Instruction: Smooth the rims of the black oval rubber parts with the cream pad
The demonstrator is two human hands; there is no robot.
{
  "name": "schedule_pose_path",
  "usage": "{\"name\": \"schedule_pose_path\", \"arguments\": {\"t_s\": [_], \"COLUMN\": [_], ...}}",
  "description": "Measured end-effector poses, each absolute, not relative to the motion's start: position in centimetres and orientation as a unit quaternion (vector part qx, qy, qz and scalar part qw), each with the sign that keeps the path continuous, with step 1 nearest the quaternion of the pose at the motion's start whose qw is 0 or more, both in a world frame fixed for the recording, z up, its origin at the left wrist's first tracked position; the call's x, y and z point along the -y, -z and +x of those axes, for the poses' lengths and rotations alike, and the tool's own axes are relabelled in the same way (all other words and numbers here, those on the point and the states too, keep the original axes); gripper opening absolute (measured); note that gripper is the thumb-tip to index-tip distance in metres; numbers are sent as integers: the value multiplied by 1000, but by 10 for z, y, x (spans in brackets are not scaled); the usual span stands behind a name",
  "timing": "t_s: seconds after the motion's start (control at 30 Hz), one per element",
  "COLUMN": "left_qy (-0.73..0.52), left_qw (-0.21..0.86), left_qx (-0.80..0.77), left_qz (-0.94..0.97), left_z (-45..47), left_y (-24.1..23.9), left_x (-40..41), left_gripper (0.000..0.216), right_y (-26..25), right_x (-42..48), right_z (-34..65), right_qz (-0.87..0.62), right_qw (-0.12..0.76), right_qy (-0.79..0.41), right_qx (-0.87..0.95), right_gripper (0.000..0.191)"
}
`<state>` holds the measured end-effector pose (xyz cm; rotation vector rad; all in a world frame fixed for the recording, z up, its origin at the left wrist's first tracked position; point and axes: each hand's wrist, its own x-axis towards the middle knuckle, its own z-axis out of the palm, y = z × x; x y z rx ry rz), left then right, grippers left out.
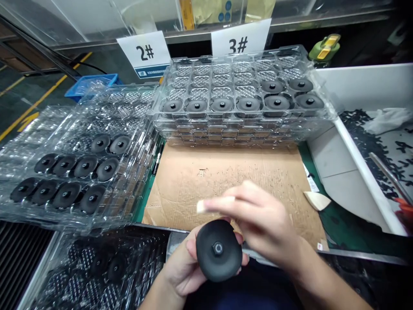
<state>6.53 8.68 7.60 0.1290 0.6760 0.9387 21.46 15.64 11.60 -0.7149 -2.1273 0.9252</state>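
roughly at the lower middle of the view, a black rounded disc [219, 262] with a raised hub at its center sits in the left hand [185, 267], its hub side turned up toward the camera. the left fingers are curled round the rim and gripping it, with some fingertips showing at the disc's right edge. the right hand [264, 219] hangs just above and to the right of the disc, blurred, fingers bent and pointing left. a small pale piece [201, 206] shows at a right fingertip; i cannot tell whether it is pinched or worn, nor whether those fingers are pressed together.

beyond the hands, a cardboard sheet [180, 172] covers much of the green desk [351, 228], and a pale wedge [318, 201] lies near its right edge. at the back, a stack of clear trays [226, 125] carries eight similar discs on top, six of them along the front row. another clear tray stack [125, 189], to the left, shows ten. two white cards, marked 2# [145, 54] and 3# [238, 41], stand behind. on the right, a white box [361, 172] contains many small black parts [361, 129].
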Motion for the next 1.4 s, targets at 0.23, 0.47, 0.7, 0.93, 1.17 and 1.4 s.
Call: {"name": "schedule_pose_path", "arguments": {"t_s": [0.23,0.47,0.7,0.93,1.17,1.4], "left_qy": [-421,-435,-436,-463,-507,-552], "left_qw": [879,873,867,848,798,734], "left_qx": [-223,-216,-238,-252,-319,-388], "left_qz": [33,40,40,57,71,80], "left_z": [58,56,57,55,62,67], "left_y": [-81,-77,-78,-75,-72,-71], "left_x": [-89,-89,-90,-86,-87,-86], "left_gripper": [53,53,52,55,50,49], "right_y": [-77,-58,-62,-53,-89,-126], "right_x": [-156,-149,-147,-145,-129,-127], "right_z": [231,237,232,233,226,203], "right_qz": [-485,-502,-480,-486,-499,-315], "right_qw": [357,281,271,262,360,236], "right_qy": [-439,-459,-469,-468,-398,-441], "right_qx": [667,677,689,690,681,806], "right_gripper": [21,23,24,24,26,25]}}
